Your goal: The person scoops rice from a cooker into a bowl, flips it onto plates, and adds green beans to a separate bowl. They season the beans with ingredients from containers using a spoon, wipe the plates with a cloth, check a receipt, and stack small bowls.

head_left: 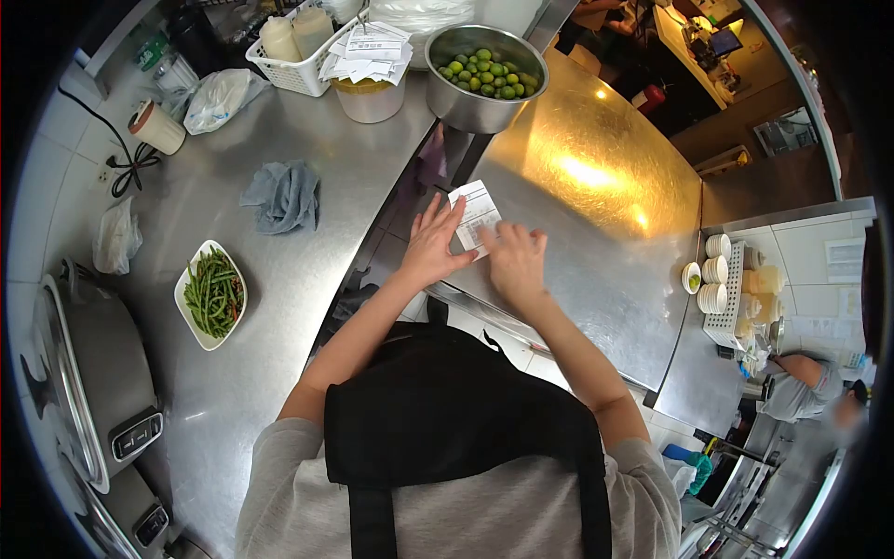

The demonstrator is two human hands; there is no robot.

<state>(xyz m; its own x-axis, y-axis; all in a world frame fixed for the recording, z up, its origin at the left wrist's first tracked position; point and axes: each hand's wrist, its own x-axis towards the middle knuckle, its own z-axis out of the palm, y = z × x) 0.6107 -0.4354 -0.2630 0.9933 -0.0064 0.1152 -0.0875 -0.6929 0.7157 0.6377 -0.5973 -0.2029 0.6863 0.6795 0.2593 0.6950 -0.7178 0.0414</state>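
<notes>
A printed paper receipt [475, 212] lies on the metal counter in front of me. My left hand [433, 244] is open, its fingers spread over the receipt's left edge and the thumb by its lower end. At the lower right edge of the paper is my right hand [517, 261], with its fingers curled together and slightly blurred. Whatever those fingers may hold is hidden. Beyond both hands stands a steel bowl [447, 112] full of small green citrus fruits [484, 74].
On the left counter are a white dish of green beans [212, 296], a grey cloth [282, 196] and cookers [116, 373]. Receipts [368, 48] top a tub [370, 101] beside a white basket [289, 76]. Stacked small bowls [713, 270] stand right; another person [803, 387] is beyond.
</notes>
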